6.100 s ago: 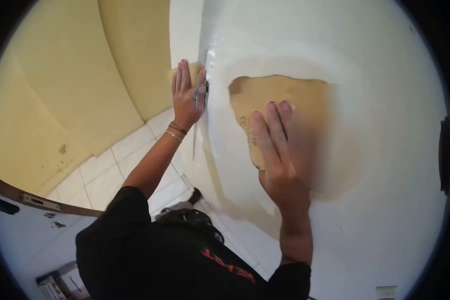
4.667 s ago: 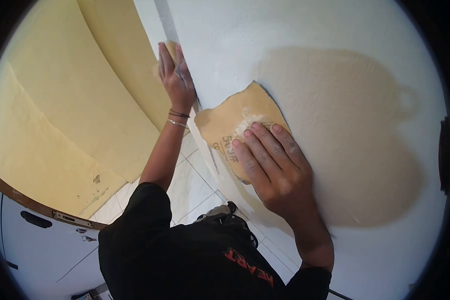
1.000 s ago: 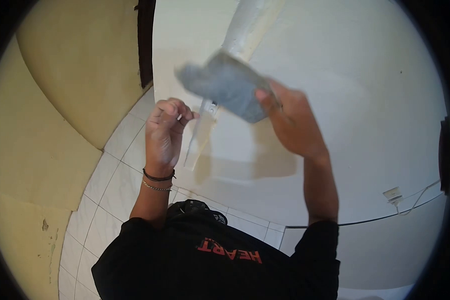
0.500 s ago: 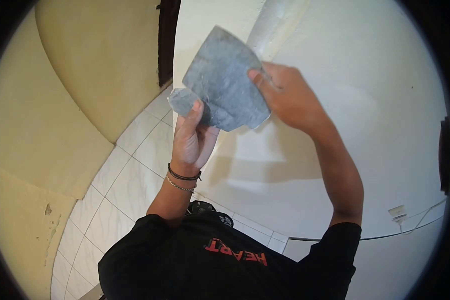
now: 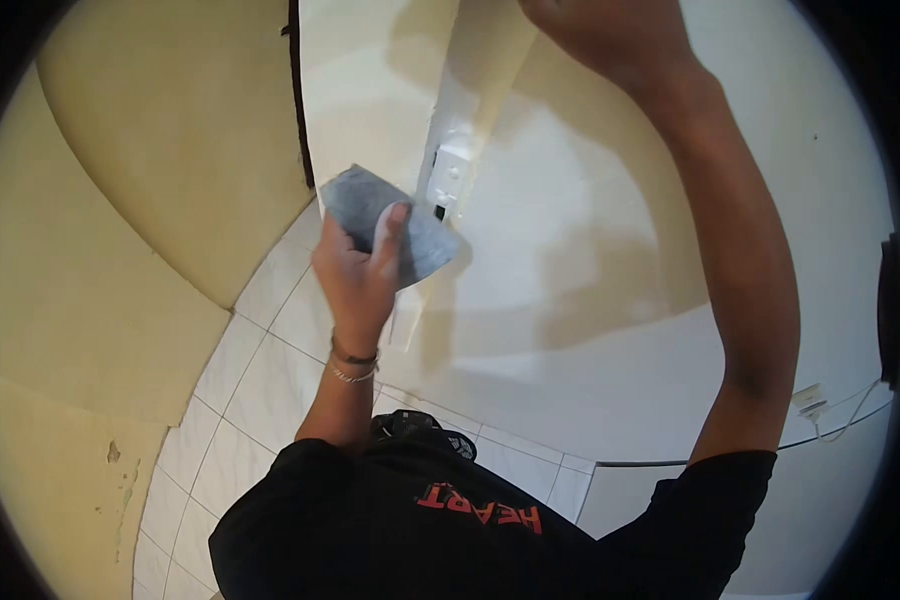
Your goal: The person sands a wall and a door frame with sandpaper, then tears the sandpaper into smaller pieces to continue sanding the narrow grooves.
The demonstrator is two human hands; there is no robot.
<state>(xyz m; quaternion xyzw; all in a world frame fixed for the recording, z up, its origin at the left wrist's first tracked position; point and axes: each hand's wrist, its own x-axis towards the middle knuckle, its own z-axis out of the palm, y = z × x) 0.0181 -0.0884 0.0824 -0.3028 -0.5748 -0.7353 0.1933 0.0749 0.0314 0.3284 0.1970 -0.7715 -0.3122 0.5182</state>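
My left hand (image 5: 362, 265) holds a grey, dusty sheet of sandpaper (image 5: 425, 245) in front of the white wall, its thumb pressed over the face and the fingers hidden behind. The piece has straight cut edges and a corner pointing up and left. My right hand (image 5: 600, 30) is raised at the top edge of the view, near the upper wall. Its fingers are cut off by the frame, so whatever they might hold does not show.
A white ridge with a fitting (image 5: 452, 178) runs up the white wall (image 5: 590, 200). Low on the right is a socket with a plugged cord (image 5: 812, 402). A yellowish wall (image 5: 170, 150) stands left, above white floor tiles (image 5: 260, 365).
My right hand has let go of the sandpaper and risen to the top edge. The left hand has moved slightly left with the sandpaper, which now shows smaller.
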